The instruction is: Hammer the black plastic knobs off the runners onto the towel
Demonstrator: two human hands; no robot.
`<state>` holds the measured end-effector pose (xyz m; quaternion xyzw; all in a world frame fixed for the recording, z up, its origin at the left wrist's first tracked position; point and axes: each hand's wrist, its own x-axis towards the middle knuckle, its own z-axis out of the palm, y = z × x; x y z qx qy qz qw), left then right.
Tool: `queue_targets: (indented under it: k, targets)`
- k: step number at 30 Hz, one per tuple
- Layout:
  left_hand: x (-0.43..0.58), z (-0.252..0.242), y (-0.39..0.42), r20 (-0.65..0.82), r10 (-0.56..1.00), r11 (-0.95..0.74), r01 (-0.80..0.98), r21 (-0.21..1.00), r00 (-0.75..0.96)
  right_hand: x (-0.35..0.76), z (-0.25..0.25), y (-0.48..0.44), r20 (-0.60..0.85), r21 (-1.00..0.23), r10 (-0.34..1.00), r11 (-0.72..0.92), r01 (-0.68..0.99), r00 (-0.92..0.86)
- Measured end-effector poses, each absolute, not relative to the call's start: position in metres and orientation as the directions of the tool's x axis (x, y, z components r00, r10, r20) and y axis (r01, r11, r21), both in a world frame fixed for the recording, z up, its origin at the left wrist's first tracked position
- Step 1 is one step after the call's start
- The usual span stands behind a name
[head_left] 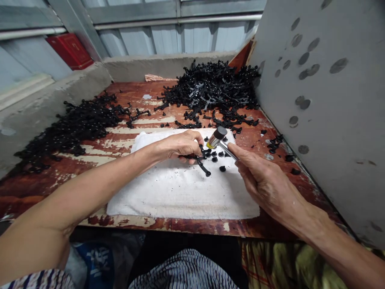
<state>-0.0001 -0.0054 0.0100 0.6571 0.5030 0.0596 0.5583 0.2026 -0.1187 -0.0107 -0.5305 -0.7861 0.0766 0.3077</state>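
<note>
My left hand (188,145) is closed around a black branched plastic part (202,163), whose one arm points down toward me over the white cloth (180,192). In my right hand (255,168) is a small mallet (217,138) with a metal handle, a black face turned up and a yellow face turned down. The mallet's head is just above and to the right of the black part; whether they touch I cannot tell. Several small round black caps (222,168) lie on the cloth around the mallet and below it.
A large heap of black branched parts (210,88) is at the back of the worn red-brown table (132,218). Another heap (78,124) spreads along the left. A grey panel (325,100) bounds the right side. A red box (70,51) rests on the ledge at back left.
</note>
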Motion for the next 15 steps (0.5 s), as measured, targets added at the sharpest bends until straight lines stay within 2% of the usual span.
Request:
queue_targets:
  k: [4,7,9,15]
  targets:
    - [-0.001,0.008,-0.005,-0.489,0.724,0.14,0.59,0.795,0.486,0.201,-0.011,-0.122,0.473,-0.397,0.844,0.46,0.794,-0.253]
    - [0.001,0.01,-0.007,-0.512,0.727,0.155,0.617,0.772,0.458,0.204,-0.015,-0.121,0.492,-0.222,0.799,0.5,0.837,-0.346]
    - [0.001,0.011,-0.008,-0.51,0.736,0.151,0.628,0.764,0.444,0.206,-0.014,-0.121,0.48,-0.156,0.776,0.534,0.831,-0.409]
    - [-0.002,0.006,-0.007,-0.495,0.73,0.161,0.585,0.795,0.471,0.2,-0.001,-0.125,0.664,-0.259,0.696,0.557,0.789,-0.274]
